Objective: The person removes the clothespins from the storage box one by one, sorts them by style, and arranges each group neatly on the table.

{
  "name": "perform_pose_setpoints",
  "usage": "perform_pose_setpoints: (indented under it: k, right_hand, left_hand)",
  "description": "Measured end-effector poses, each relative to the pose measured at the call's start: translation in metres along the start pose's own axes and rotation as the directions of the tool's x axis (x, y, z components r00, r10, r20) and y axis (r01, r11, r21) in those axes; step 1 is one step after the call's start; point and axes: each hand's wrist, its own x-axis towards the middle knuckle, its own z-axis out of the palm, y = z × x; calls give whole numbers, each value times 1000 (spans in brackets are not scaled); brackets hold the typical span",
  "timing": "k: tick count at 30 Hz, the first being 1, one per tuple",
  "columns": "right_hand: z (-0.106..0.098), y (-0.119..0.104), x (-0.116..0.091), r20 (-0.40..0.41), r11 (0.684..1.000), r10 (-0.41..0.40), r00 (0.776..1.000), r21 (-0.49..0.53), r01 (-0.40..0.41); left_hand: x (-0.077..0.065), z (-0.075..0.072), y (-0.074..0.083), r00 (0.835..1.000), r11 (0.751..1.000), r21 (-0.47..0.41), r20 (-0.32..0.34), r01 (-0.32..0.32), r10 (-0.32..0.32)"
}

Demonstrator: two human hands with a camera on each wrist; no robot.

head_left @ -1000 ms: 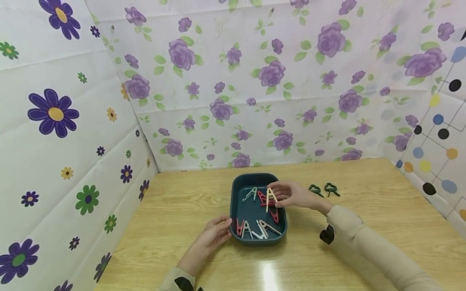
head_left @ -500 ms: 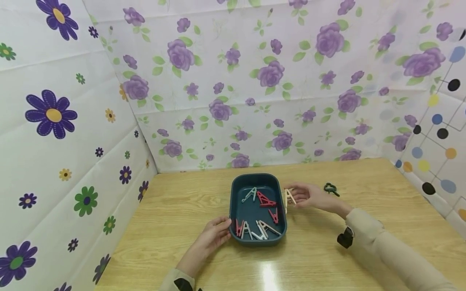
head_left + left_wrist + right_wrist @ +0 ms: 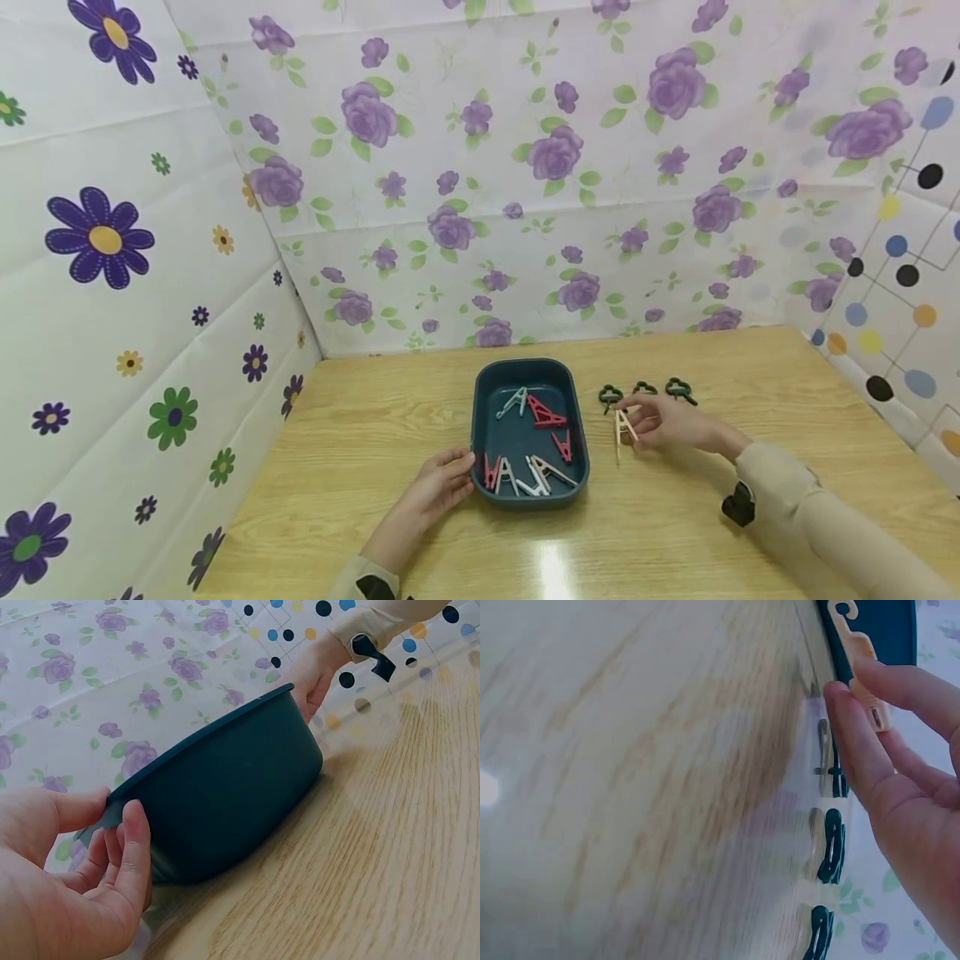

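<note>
In the head view, my right hand (image 3: 663, 423) pinches a cream clothespin (image 3: 622, 427) between thumb and fingers, above the table just right of a dark teal plastic bin (image 3: 480, 417). The right wrist view shows that clothespin (image 3: 861, 652) end-on, its hooked tip pointing away from the hand (image 3: 907, 757). My left hand (image 3: 438, 483) holds the bin's near left side, thumb at the rim and fingers against the outer wall, as the left wrist view shows on the bin (image 3: 225, 787). Inside lie a pale green clothespin (image 3: 514, 402), red ones (image 3: 546, 412) and several whitish and beige ones (image 3: 551, 471).
Three dark green clothespins stand in a row on the wooden table (image 3: 360, 417): the left one (image 3: 611, 395), the middle one (image 3: 643, 388), partly behind the right hand, and the right one (image 3: 679, 389). Flower-printed sheets (image 3: 450, 275) border the table.
My right hand has carried the cream clothespin from above the bin rightward, out over the table near the green clothespins. My left hand has stayed at the bin.
</note>
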Motion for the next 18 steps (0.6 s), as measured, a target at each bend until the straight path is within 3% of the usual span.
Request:
perform_pose_setpoints:
  k: [6,18]
  right_hand:
    - [0,-1,1,25,999,-34,999,-16,35]
    - [1,2,5,6,964,-92,996,-248,91]
  left_hand:
    - [-1,1,1,1000,1000,9,1,-6,6]
    - [-2,0,-1,1000,1000,15,2,-7,7]
